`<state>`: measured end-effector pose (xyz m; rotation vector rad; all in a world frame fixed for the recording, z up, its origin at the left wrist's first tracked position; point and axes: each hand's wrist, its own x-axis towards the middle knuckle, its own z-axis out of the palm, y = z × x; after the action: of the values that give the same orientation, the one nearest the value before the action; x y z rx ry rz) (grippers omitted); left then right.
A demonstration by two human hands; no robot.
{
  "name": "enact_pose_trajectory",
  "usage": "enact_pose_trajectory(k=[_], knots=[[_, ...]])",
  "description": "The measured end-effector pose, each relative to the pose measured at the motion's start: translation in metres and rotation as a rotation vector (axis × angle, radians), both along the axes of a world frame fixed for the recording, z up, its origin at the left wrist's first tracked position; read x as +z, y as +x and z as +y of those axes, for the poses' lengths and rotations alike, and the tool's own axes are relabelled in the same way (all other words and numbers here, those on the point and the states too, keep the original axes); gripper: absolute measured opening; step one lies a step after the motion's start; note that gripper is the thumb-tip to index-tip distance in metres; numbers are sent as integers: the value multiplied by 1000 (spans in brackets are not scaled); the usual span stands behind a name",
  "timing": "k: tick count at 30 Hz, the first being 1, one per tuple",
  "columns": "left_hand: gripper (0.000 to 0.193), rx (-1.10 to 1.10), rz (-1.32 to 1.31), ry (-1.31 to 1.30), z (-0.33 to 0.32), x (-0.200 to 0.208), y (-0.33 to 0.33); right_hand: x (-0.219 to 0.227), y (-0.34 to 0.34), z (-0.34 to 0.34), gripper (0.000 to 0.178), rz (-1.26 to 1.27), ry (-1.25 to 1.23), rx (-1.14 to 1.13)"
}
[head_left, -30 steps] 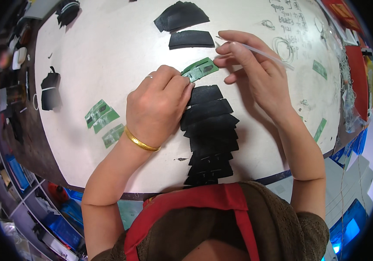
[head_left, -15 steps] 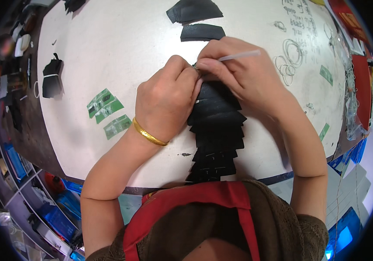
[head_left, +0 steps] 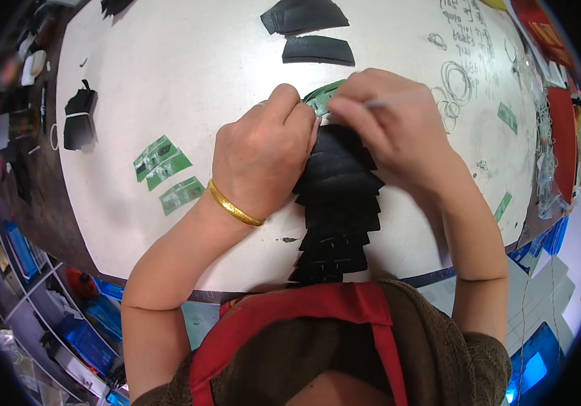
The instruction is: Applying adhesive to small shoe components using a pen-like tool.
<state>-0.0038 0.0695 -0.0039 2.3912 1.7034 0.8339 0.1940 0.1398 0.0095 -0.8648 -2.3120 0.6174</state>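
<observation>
My left hand (head_left: 260,145), with a gold bangle at the wrist, is closed in a pinch on the edge of a curved green piece (head_left: 320,101). The piece has pale, glossy patches and is partly covered by my fingers. Blurred a little, my right hand (head_left: 395,132) keeps a thin whitish stick (head_left: 398,100) between its fingers. Its fingertips meet the right side of the green piece. Just below both hands, overlapping flat black pieces (head_left: 338,183) run in a row toward my body.
Loose green pieces (head_left: 162,162) lie to the left. Beyond my hands are more black pieces (head_left: 317,51). A banded black bundle (head_left: 79,122) sits at the left, and pale rings (head_left: 456,80) at the right. The white tabletop (head_left: 236,54) has handwriting at its far right.
The green piece now shows between my hands, where it was hidden before. My right hand has shifted slightly right and nearer, away from the left fingers.
</observation>
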Motion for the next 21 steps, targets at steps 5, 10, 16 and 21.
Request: enact_pose_trajectory(k=[5, 10, 16, 21], knots=[[14, 5, 23, -6, 1, 0, 0, -2, 1, 1, 17, 22, -67, -96], [15, 9, 15, 4, 2, 3, -2, 4, 9, 1, 19, -72, 124, -11], [14, -182, -16, 10, 3, 3, -10, -7, -4, 29, 20, -2, 148, -270], [15, -214, -51, -31, -4, 5, -11, -9, -5, 30, 18, -78, 45, -270]])
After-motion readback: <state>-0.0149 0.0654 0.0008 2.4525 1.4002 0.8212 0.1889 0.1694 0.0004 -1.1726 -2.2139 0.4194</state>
